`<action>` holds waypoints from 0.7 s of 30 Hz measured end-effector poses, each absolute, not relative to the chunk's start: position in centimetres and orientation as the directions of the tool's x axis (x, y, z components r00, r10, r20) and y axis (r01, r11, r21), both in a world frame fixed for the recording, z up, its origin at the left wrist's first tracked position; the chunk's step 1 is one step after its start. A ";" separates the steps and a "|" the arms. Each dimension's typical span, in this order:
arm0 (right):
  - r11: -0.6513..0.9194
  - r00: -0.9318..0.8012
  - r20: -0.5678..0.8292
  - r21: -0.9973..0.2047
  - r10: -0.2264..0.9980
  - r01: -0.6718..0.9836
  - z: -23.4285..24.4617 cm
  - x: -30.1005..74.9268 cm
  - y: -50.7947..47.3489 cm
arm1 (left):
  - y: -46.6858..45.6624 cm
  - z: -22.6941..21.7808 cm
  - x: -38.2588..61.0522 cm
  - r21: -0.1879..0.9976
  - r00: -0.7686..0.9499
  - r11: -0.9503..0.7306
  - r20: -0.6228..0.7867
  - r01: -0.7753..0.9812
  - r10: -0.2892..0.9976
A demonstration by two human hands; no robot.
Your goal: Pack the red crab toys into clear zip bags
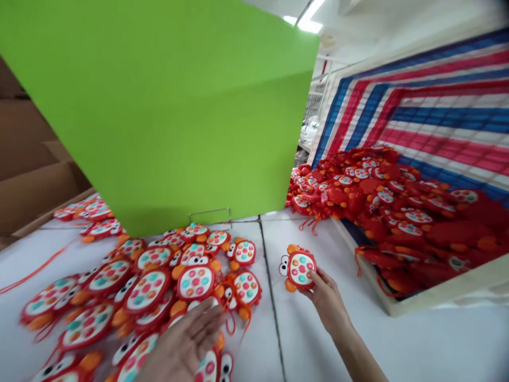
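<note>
the white table (294, 339) holds a heap of red toys (196, 281). right of it, the right hand (326, 297) pinches one toy (301, 269) by its edge. the left hand (183, 339) is loosely open by the heap; i can't tell if it touches any. the toy looks light and squashy, best held by its rim.

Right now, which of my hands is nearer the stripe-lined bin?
Right. Your right hand holds a toy just left of the bin; your left hand is farther, over loose toys.
</note>
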State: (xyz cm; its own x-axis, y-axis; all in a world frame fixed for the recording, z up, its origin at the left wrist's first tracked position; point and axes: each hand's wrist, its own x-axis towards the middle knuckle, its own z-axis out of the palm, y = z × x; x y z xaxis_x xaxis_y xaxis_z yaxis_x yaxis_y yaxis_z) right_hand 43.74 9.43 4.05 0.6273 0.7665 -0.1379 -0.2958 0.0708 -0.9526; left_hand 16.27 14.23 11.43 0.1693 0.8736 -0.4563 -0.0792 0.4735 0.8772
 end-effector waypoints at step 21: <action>-0.062 0.314 -0.235 -0.878 0.920 -0.475 5.9 31.9 3.2 | 7.5 6.8 17.1 0.889 0.465 0.449 -0.361 -0.091 0.809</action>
